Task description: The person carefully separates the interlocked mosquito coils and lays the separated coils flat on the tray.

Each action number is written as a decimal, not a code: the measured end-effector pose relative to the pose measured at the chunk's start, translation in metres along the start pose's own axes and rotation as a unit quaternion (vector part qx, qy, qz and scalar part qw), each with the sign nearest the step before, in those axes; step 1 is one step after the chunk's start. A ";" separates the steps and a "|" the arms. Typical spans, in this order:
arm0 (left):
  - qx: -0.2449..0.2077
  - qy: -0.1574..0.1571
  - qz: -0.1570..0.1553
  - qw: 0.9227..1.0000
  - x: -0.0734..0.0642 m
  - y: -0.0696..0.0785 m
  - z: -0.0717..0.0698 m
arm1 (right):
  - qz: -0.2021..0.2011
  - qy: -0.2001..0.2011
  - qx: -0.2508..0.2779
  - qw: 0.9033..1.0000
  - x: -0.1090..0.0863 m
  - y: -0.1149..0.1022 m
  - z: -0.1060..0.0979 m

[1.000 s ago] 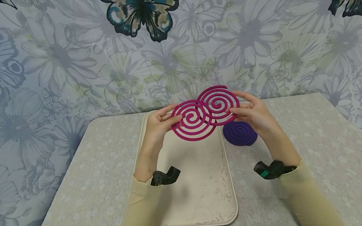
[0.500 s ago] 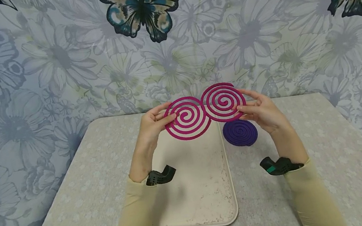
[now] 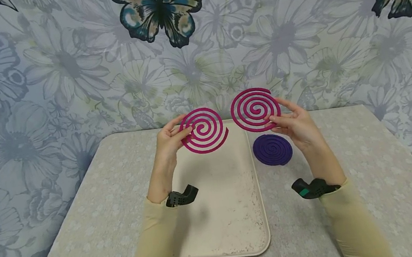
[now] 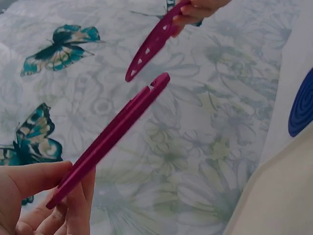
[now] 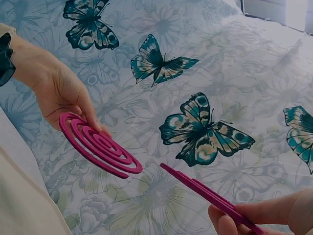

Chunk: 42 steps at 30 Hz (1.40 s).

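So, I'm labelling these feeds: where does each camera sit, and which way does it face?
Head: on the head, facing forward and down over the tray toward the patterned backdrop; left grip, right grip and both sleeves show.
Left wrist: on that wrist, facing the left magenta spiral edge-on; left grip shows lower left, right grip partly at top.
Right wrist: on that wrist, facing the right magenta spiral; right grip shows lower right, left grip upper left.
Both wrist views share both magenta spirals and the backdrop.

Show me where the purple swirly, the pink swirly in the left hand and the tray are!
Purple spiral (image 3: 272, 150): head view, middle of its coils.
Pink spiral (image 4: 108, 138): left wrist view, middle of its edge.
Tray (image 3: 226, 204): head view, bare part of its flat surface.
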<state>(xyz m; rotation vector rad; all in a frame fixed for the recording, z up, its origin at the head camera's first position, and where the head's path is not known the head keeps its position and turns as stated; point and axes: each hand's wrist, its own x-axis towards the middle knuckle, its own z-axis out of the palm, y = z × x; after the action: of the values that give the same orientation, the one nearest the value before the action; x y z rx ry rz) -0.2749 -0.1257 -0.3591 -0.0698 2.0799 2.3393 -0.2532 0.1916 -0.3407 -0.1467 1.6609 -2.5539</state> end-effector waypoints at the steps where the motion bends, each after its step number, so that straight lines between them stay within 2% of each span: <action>1: 0.000 0.007 -0.005 1.000 0.002 -0.002 -0.002 | -0.002 -0.001 -0.004 1.000 0.001 0.001 0.000; 7: 0.004 0.066 -0.038 0.997 0.018 -0.021 -0.013 | 0.004 0.004 -0.023 1.000 0.002 0.005 0.003; 15: 0.026 0.109 -0.065 0.992 0.043 -0.058 -0.033 | 0.015 0.012 -0.030 0.999 0.004 0.010 0.006; 21: 0.057 0.156 -0.058 0.984 0.053 -0.089 -0.039 | 0.024 0.012 -0.047 0.999 0.008 0.019 0.008; 26: 0.076 0.181 -0.033 0.980 0.056 -0.107 -0.039 | 0.029 0.013 -0.065 0.997 0.011 0.029 0.010; 33: 0.078 0.198 -0.003 0.977 0.054 -0.116 -0.043 | 0.040 0.010 -0.082 0.996 0.017 0.044 0.013; 38: 0.096 0.208 0.008 0.973 0.051 -0.113 -0.043 | 0.047 0.008 -0.096 0.994 0.025 0.062 0.014; 42: 0.091 0.213 0.012 0.973 0.050 -0.109 -0.042 | 0.062 0.029 -0.120 0.990 0.037 0.081 0.015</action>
<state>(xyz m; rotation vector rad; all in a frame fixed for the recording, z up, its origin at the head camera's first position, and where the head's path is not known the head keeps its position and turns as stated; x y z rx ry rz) -0.3193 -0.1560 -0.4744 -0.5990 2.4799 2.2908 -0.2855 0.1404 -0.4080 0.0144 1.9287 -2.2851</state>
